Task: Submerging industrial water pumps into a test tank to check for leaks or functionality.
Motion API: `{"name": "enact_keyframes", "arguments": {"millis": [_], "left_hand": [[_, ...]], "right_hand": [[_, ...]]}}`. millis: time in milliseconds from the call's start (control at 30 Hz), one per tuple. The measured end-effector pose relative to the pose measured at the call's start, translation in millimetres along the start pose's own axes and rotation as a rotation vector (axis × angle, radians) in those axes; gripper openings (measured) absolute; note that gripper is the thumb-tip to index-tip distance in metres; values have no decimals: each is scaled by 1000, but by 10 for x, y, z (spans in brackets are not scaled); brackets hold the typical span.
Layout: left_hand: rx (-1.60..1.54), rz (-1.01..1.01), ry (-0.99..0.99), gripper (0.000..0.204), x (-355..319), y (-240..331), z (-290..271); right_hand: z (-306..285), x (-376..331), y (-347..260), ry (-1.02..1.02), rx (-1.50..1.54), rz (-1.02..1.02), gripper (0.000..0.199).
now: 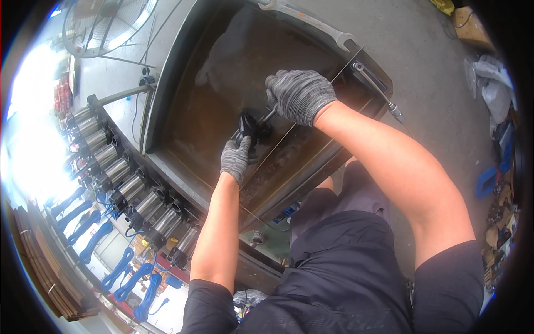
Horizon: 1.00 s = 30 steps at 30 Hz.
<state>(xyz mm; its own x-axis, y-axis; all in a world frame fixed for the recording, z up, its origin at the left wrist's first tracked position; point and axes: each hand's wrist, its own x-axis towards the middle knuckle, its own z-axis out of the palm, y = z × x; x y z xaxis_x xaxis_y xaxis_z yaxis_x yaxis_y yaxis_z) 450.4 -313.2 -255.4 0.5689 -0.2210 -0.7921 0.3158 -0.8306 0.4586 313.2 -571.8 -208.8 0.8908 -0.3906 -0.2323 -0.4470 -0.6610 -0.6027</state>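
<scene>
Over a metal trough (161, 100) of brown water, my left hand (236, 160) in a grey knit glove is closed on a black rounded part (246, 127). The part's underside and lower end are hidden by my fingers and the dark background. My right hand (302, 96), gloved the same way, is closed in a fist beyond and to the right of it. A thin metal rod (268, 116) runs from that fist to the side of the black part. Whether its tip is inside the part or only against it, I cannot tell.
A large wrench (311, 23) lies along the trough's far edge. On the right edge rests a slim metal tool (375, 89) with a hose. Silver cylinders (130, 189) with blue cables (125, 270) line the left side. A fan (108, 25) stands at the far left.
</scene>
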Motion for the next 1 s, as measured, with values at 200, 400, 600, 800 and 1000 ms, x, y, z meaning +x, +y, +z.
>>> {"name": "enact_keyframes", "arguments": {"millis": [200,400,600,800,1000], "left_hand": [[-7,11,-11,36,-71,65,-6],[0,-3,-26,47,-78,100,11],[15,-32,-16,46,-65,88,16],[32,-2,-7,45,-83,75,25],[18,-2,-2,44,-93,73,27]], "right_hand": [[13,-9,-3,16,3,0,23],[31,-10,15,34,14,-10,23],[27,-7,6,35,12,-8,23],[18,-13,0,25,6,-3,23],[24,-10,-2,34,-1,3,23]]}}
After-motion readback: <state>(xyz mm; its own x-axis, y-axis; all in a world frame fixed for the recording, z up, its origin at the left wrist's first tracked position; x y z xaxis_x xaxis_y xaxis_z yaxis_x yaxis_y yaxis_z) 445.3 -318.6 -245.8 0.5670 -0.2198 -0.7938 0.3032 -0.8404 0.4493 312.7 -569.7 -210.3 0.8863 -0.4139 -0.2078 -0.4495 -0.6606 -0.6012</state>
